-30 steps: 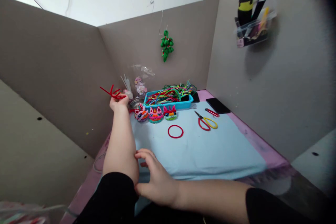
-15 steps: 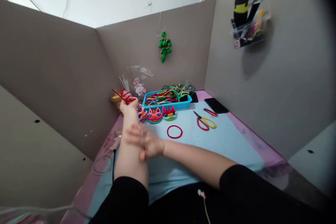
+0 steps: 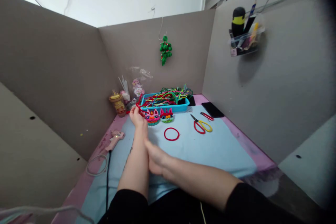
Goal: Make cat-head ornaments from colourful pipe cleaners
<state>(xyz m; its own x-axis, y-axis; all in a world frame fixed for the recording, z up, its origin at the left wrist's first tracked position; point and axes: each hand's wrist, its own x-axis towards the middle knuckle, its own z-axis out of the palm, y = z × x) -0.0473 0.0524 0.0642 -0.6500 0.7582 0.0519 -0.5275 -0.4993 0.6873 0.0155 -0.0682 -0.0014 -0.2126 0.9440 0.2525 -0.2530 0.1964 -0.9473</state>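
My left hand (image 3: 138,116) is raised at the left front of the blue tray (image 3: 181,107), closed round red fuzzy stems (image 3: 139,101) that stick out above the fingers. Against my left forearm rests my right hand (image 3: 156,157); its fingers are hidden behind or beneath that arm. Colourful fuzzy stems (image 3: 170,96) fill the tray. In front of it sit a pink animal-face piece (image 3: 152,117) and a red one (image 3: 167,115). A red ring (image 3: 171,140) lies on the light blue cloth (image 3: 210,150).
Scissors (image 3: 201,125), a red cutter (image 3: 207,116) and a black phone (image 3: 212,110) lie on the right. At left are a pink glue gun (image 3: 114,140) with its cable and a lidded cup (image 3: 119,104). Grey partitions (image 3: 170,73) surround the table.
My left hand has come lower and to the right with the red stems, uncovering the cup. My right hand has shifted right and down, its fingers now out of sight. The view has shifted slightly.
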